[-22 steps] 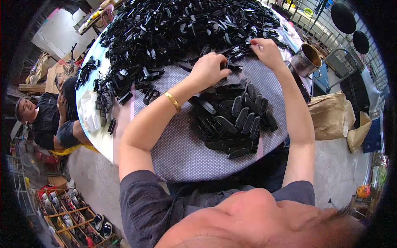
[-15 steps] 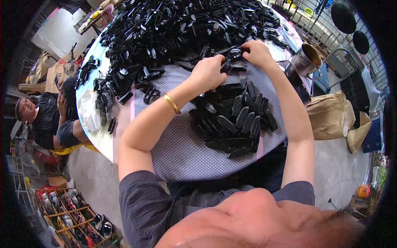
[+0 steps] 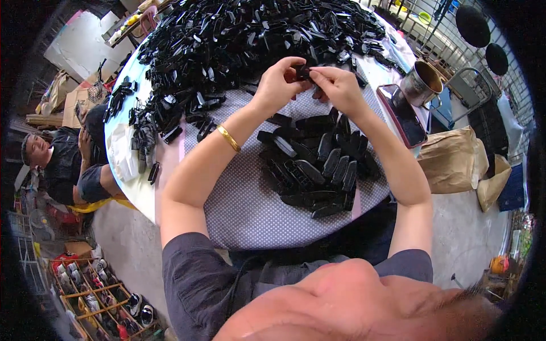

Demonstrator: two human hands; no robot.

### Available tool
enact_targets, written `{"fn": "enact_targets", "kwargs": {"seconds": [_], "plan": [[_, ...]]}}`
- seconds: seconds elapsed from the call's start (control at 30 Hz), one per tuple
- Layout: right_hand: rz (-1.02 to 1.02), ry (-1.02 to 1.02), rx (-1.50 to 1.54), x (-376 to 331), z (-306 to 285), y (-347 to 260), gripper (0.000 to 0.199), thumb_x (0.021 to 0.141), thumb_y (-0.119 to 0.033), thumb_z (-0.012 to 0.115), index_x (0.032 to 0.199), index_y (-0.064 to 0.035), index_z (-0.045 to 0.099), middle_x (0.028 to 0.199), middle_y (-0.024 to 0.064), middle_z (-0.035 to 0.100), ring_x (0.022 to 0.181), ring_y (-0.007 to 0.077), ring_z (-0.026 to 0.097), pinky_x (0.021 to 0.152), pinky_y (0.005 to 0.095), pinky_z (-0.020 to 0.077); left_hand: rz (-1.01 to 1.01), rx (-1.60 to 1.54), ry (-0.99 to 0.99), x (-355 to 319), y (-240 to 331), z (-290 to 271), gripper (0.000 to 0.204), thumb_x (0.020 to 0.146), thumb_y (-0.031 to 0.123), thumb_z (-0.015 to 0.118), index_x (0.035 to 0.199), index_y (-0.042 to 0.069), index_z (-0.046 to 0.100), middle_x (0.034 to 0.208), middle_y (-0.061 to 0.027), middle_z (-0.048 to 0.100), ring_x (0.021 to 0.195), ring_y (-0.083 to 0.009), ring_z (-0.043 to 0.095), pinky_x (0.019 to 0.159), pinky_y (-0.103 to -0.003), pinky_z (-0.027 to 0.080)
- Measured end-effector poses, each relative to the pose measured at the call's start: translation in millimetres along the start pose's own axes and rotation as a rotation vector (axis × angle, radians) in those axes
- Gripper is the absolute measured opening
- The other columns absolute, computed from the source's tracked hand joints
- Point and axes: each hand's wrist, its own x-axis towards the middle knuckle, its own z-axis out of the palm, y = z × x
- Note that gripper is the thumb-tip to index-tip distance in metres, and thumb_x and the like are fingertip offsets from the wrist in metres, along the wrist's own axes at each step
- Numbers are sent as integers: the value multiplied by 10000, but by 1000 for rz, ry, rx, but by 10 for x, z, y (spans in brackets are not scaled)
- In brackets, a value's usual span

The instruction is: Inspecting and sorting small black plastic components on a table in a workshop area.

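Between my hands, over the far middle of the round table, is a small black plastic piece (image 3: 303, 72). The fingers of my left hand (image 3: 278, 85) curl round it from the left. My right hand (image 3: 340, 91) pinches it from the right, thumb and fingers together; its exact shape is partly covered by the fingers. Just nearer to me lies a small heap of long, rounded black plastic pieces (image 3: 310, 170). Behind my hands spreads a much larger heap of glossy black plastic pieces (image 3: 227, 48).
A dotted grey cloth (image 3: 244, 213) covers the near tabletop. At right stand a phone (image 3: 406, 116) and a metal pot (image 3: 421, 83), with brown paper bags (image 3: 452, 159) beyond the edge. A seated person (image 3: 65, 159) is at left, above a shoe rack (image 3: 96, 295).
My hands have come together and lifted slightly, now both on one black piece. My right forearm has moved left, uncovering the phone.
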Motion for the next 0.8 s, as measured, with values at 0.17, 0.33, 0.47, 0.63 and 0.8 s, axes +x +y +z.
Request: {"fn": "enact_targets", "kwargs": {"seconds": [0.17, 0.33, 0.47, 0.63, 0.8], "plan": [[-42, 52, -32, 5, 20, 128, 212, 887, -148, 510, 974, 16, 612, 699, 50, 616, 541, 79, 567, 477, 202, 440, -8, -258, -12, 27, -95, 63, 399, 829, 47, 556, 1202, -44, 449, 948, -107, 595, 765, -169, 615, 723, -279, 523], [99, 56, 190, -35, 26, -4, 212, 897, -160, 494, 969, 6, 606, 676, 50, 614, 545, 84, 575, 481, 200, 452, -92, -455, -19, 15, 19, 2, 302, 853, 46, 529, 1142, -39, 513, 942, -97, 602, 782, -151, 604, 726, -265, 515], [136, 32, 248, -29, 51, 29, 216, 892, -161, 501, 959, 18, 602, 685, 53, 610, 547, 95, 582, 473, 208, 460, -21, -338, 59, 22, -40, -18, 284, 808, 16, 588, 1084, -43, 559, 905, -85, 620, 760, -122, 594, 696, -236, 503], [88, 34, 192, -28, 46, 19, 209, 905, -166, 478, 945, -7, 607, 654, 47, 605, 534, 88, 568, 477, 205, 457, 7, -313, 58, 5, 16, -26, 273, 796, 11, 602, 1064, -32, 585, 921, -85, 629, 789, -104, 578, 721, -221, 483], [-198, 122, -87, 10, 39, 146, 154, 876, -106, 515, 919, 20, 594, 786, 49, 597, 543, 82, 548, 475, 206, 445, -18, -333, 38, -13, 38, 9, 276, 800, 21, 603, 1069, -39, 580, 955, -80, 625, 801, -98, 572, 723, -218, 477]]}}
